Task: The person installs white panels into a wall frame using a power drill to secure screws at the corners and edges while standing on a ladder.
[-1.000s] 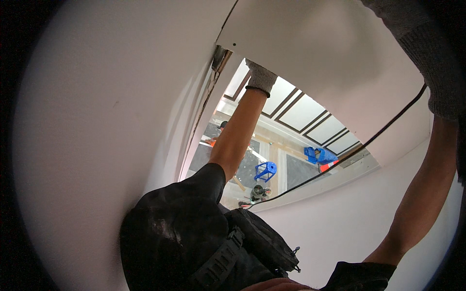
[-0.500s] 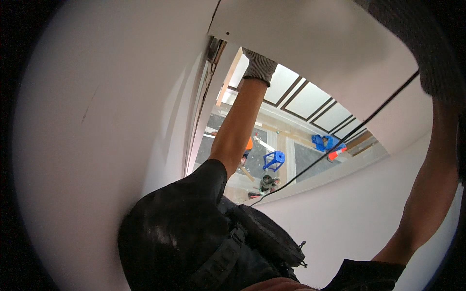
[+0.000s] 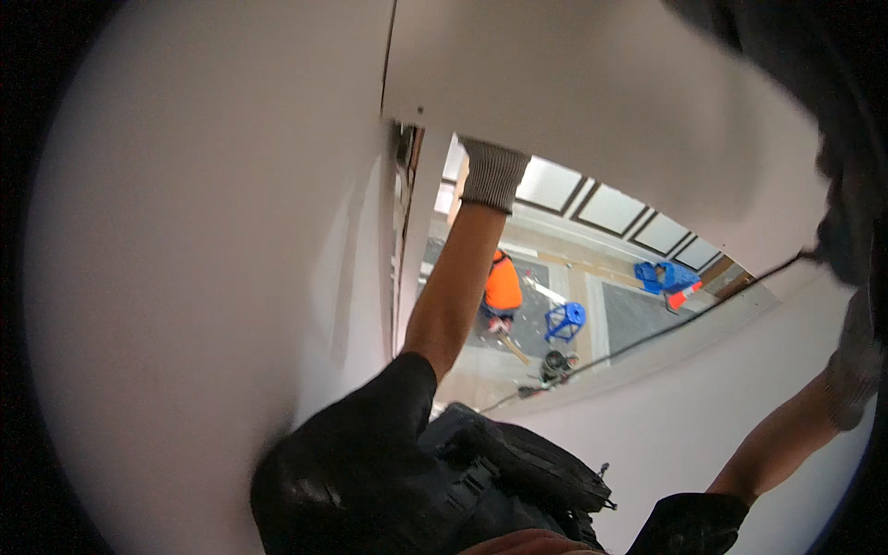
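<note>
A pale flat board (image 3: 592, 83) spans the upper part of the view, with a small dark hole near its left corner. My left hand (image 3: 495, 174), in a grey knit glove, reaches up to the board's lower edge; its fingers are hidden by the board. At the right rim my gloved right hand (image 3: 844, 231) is dark and blurred, its fingers wrapped round a dark corded tool (image 3: 726, 23), whose kind I cannot make out. The black cord (image 3: 684, 324) runs from beside that hand down to the lower left.
A white wall (image 3: 185, 277) stands close on my left. Through an opening far below, a person in an orange top (image 3: 502, 282) bends over the floor. Near them are a blue stool (image 3: 564, 321), blue items (image 3: 668, 277) and an orange cone (image 3: 684, 295). My black bag (image 3: 518, 453) hangs in front.
The view has shifted, so the board's edge and my left hand sit lower in it. My right hand is lower and more blurred. More of the person in orange shows below.
</note>
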Tool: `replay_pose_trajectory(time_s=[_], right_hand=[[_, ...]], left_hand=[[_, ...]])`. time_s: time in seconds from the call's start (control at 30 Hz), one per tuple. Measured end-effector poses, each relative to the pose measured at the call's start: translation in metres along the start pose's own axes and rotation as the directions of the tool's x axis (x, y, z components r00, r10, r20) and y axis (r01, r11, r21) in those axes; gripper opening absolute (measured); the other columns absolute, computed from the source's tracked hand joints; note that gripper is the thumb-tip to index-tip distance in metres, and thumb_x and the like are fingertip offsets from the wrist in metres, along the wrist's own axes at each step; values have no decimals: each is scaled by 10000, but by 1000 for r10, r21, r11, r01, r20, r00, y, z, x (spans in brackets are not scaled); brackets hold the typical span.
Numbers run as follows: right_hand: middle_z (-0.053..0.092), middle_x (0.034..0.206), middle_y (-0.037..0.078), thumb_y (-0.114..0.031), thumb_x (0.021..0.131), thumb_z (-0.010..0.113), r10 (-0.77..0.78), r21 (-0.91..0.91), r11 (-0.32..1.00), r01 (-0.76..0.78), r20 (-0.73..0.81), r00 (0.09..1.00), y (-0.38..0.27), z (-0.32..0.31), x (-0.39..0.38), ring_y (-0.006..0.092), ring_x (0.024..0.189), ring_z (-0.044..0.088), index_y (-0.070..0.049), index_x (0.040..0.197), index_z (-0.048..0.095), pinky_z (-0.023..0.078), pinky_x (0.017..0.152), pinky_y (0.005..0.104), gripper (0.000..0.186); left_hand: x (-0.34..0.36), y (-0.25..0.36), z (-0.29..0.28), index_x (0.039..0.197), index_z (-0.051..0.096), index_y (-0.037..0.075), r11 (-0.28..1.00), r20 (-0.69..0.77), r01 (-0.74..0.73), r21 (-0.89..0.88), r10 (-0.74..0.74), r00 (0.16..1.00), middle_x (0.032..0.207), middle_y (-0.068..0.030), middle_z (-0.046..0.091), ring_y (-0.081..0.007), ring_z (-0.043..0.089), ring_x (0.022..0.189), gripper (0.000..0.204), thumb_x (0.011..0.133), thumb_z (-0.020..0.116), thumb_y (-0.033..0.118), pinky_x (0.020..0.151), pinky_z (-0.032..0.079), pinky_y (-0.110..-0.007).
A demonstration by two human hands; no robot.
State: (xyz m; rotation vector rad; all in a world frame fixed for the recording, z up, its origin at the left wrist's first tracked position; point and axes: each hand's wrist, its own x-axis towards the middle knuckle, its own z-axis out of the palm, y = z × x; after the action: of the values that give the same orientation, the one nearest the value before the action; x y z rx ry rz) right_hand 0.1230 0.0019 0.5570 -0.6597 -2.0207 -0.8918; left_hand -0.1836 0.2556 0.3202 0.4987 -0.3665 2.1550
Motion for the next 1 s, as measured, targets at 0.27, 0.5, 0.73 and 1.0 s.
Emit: replay_pose_trajectory(time_s=[0.27,0.5,0.73,1.0], right_hand=[[654,1348,216,-302,849,911,219,499,863,-77,-233,947,2,4,-209,297,1088,752,-10,1499,443,702,811,430,853],[644,1367,221,-286,847,916,803,783,17,-621,360,476,-50,34,-327,301,1101,750,-7,1515,423,706,810,433,876],[688,1344,119,-94,814,916,745,648,-465,-603,655,130,-75,104,-379,193,1204,669,-3,1439,556,552,1066,358,727],[695,1309,165,-452,1001,724,777,458,-501,-734,612,-148,-114,137,-526,301,1242,659,-76,1430,618,507,1110,436,580]], left_hand=[[-20,53,45,1324,618,31,987,-116,-79,137,95,989,1205,-134,699,-251,655,1191,576,1129,388,522,1046,524,-454],[-165,1,37,1448,545,-19,745,-112,396,537,-402,909,1400,-187,636,-287,581,1339,674,1134,377,553,1169,432,-460],[-321,-77,-13,1467,541,8,398,-362,842,365,-772,522,1438,-193,612,-325,577,1342,828,1071,379,717,1175,429,-483],[-305,-131,-123,1169,677,60,-15,-506,934,357,-844,180,1038,-136,703,-281,642,918,717,1055,418,718,889,543,-435]])
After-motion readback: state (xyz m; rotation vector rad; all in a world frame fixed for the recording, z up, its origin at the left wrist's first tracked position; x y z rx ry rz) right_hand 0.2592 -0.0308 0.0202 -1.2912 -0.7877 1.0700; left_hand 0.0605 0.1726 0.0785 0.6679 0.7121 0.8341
